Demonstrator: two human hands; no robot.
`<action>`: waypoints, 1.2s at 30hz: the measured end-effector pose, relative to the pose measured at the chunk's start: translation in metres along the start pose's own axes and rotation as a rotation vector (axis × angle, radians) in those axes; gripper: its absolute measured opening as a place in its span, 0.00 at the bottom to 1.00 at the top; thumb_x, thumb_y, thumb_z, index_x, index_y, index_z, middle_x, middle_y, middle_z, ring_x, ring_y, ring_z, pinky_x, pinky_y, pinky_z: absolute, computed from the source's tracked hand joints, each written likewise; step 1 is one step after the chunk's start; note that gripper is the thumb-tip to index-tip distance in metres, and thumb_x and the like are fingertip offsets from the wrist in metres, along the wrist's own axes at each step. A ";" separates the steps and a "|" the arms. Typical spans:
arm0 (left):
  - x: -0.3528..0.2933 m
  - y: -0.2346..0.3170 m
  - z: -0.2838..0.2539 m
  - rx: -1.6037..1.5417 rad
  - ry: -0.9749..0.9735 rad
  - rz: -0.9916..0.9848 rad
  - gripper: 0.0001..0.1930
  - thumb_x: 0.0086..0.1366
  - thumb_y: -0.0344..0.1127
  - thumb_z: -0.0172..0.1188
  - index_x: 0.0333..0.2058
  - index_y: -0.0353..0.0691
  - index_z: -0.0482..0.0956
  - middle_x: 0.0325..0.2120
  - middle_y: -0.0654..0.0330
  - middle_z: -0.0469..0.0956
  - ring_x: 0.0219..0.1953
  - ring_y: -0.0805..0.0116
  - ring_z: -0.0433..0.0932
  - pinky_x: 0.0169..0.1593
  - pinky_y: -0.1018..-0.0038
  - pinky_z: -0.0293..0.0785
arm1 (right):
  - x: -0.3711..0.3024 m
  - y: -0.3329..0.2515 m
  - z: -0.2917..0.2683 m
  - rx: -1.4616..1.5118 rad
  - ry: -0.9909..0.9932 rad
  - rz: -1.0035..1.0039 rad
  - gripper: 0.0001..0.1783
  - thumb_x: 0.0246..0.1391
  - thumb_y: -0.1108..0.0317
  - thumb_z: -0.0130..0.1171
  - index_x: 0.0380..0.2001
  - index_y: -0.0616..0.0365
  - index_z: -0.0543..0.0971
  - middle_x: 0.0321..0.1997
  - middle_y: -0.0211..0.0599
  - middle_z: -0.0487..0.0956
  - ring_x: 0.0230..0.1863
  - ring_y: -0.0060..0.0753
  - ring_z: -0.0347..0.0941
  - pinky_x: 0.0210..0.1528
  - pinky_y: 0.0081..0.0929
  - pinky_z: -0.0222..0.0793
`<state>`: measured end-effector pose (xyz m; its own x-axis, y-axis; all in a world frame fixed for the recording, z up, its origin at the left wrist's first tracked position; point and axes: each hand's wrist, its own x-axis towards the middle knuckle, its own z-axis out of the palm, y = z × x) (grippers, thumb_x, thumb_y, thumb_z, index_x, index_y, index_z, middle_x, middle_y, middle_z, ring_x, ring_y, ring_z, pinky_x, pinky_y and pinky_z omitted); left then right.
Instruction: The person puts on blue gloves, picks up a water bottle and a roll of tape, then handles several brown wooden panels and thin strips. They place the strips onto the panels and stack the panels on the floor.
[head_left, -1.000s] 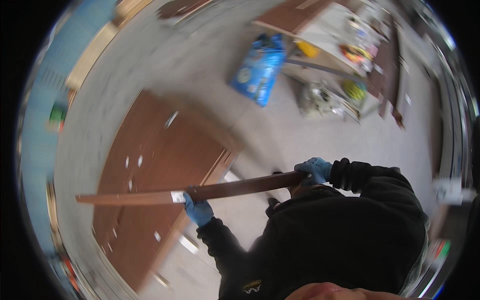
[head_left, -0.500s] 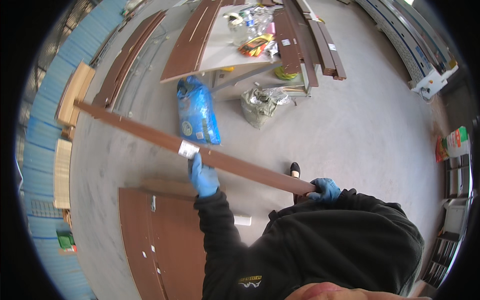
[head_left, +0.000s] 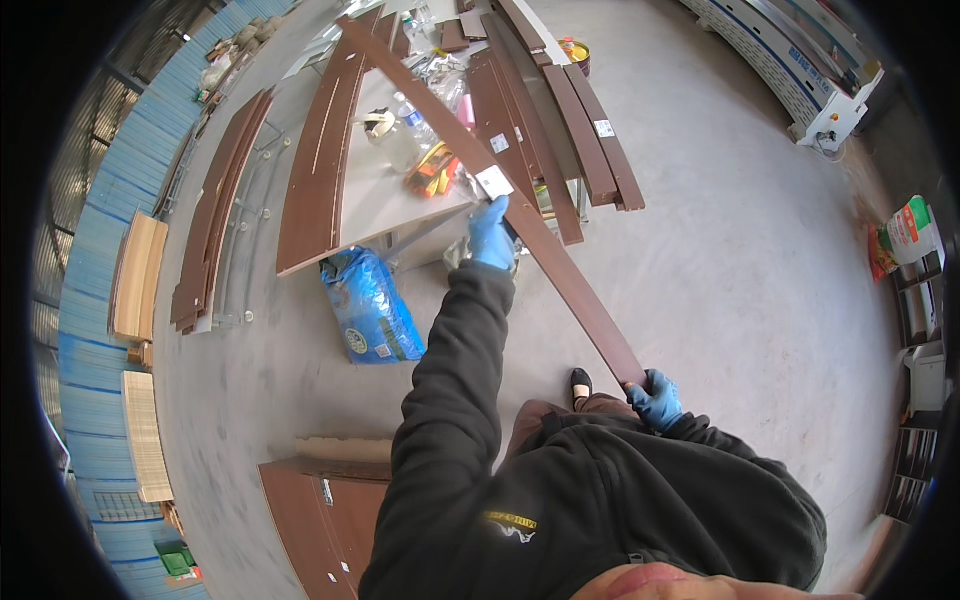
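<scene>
Across the view runs a long narrow brown board (head_left: 560,268) with a white label (head_left: 493,182) on it. My left hand (head_left: 490,235), in a blue glove, grips it from below close to the label. At its near end my right hand (head_left: 655,401), also blue-gloved, is closed round the board. The far end slants up to the left, over a worktable (head_left: 365,222) with a whitish top. Brown panels (head_left: 322,165), a clear jug (head_left: 395,150), a bottle (head_left: 412,118) and an orange-yellow bundle (head_left: 433,172) lie on that table.
A blue sack (head_left: 375,315) stands on the floor before the table. More brown boards (head_left: 592,130) lie at its right side, and a stack (head_left: 225,200) rests on a rack at left. Brown panels (head_left: 310,510) sit at lower left. A long white machine (head_left: 790,75) stands far right.
The board has swung from pointing left to pointing up over the table, with my left hand moving up and right. My right hand keeps its end. The view has shifted too.
</scene>
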<state>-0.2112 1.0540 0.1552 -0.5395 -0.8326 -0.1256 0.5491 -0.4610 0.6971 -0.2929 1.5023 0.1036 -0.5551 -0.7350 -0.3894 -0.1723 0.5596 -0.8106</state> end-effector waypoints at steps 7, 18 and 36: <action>0.128 -0.064 0.009 0.096 0.022 -0.175 0.07 0.67 0.36 0.68 0.38 0.41 0.80 0.35 0.61 0.81 0.37 0.64 0.83 0.42 0.64 0.81 | 0.049 -0.016 0.031 0.106 0.146 0.123 0.22 0.62 0.53 0.69 0.41 0.65 0.83 0.27 0.37 0.85 0.28 0.28 0.80 0.33 0.33 0.77; 0.285 -0.105 -0.007 0.537 0.097 -0.158 0.18 0.67 0.45 0.68 0.35 0.32 0.81 0.29 0.61 0.79 0.31 0.66 0.72 0.42 0.63 0.72 | 0.152 -0.058 0.075 0.077 0.224 0.197 0.22 0.64 0.53 0.67 0.42 0.66 0.82 0.27 0.38 0.86 0.26 0.27 0.82 0.31 0.32 0.77; 0.234 -0.022 -0.011 0.491 -0.075 -0.327 0.28 0.73 0.43 0.66 0.66 0.37 0.73 0.59 0.56 0.77 0.63 0.56 0.76 0.67 0.58 0.71 | 0.287 -0.163 0.078 -0.135 0.235 0.258 0.31 0.61 0.40 0.61 0.46 0.60 0.83 0.38 0.50 0.87 0.42 0.54 0.85 0.48 0.46 0.77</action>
<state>-0.3421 0.8662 0.1023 -0.6841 -0.6390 -0.3517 -0.0036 -0.4792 0.8777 -0.3606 1.1702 0.0904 -0.7629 -0.4645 -0.4497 -0.1000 0.7720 -0.6278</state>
